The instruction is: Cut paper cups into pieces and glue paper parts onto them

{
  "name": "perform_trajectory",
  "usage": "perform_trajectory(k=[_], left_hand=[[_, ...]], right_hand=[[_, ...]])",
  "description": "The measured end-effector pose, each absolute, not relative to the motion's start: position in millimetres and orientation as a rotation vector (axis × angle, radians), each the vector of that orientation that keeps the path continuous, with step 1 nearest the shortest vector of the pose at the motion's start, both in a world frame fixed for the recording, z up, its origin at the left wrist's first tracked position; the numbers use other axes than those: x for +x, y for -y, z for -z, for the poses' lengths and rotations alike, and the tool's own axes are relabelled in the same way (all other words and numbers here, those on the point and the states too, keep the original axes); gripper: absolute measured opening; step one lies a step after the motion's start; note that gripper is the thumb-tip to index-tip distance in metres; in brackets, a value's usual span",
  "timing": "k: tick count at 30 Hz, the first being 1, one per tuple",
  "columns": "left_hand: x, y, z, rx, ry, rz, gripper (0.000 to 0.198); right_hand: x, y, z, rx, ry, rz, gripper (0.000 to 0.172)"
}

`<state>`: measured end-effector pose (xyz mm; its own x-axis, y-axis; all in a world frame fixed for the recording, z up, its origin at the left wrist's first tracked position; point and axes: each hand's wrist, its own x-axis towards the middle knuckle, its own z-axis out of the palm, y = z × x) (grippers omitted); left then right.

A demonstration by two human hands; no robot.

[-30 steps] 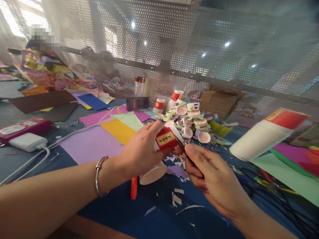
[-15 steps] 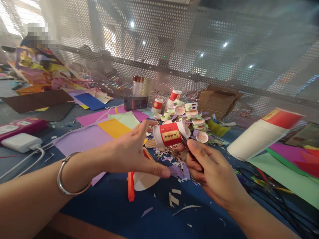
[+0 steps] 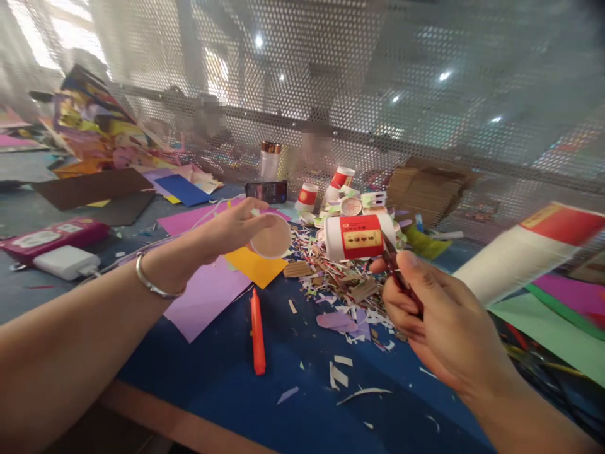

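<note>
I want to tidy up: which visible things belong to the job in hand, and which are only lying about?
Apparently in use:
red-and-white paper cup
dark scissors, in right hand
round white paper cup, in left hand

Apparently lying about:
orange plastic marker
white plastic charger
clear cylindrical bottle

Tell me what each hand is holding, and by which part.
The right hand holds dark scissors by the handle end, blades at a red-banded cup. The left hand holds a second cup by its upper side.
</note>
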<state>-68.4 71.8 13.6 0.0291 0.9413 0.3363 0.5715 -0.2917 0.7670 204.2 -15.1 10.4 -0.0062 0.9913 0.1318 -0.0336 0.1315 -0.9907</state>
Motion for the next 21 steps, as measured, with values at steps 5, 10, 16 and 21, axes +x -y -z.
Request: perform_trajectory(k=[5, 10, 16, 21], left_hand=[[-84, -92, -10, 1.747, -1.633, -1.029, 0.028], [-89, -100, -6, 1.809, -1.711, -1.006, 0.018], [-66, -64, -24, 2.027, -1.727, -1.514, 0.041], [-29, -23, -18, 2.312, -1.055, -1.498, 0.034]], right_hand=[[204, 15, -7, -1.086, 1.292, -1.129, 0.036], [204, 16, -4, -1.097, 1.334, -1.145, 0.038], [204, 16, -4, -1.093, 1.350, -1.195, 0.038], [202, 17, -2, -1.070, 1.324, -1.280, 0.036]])
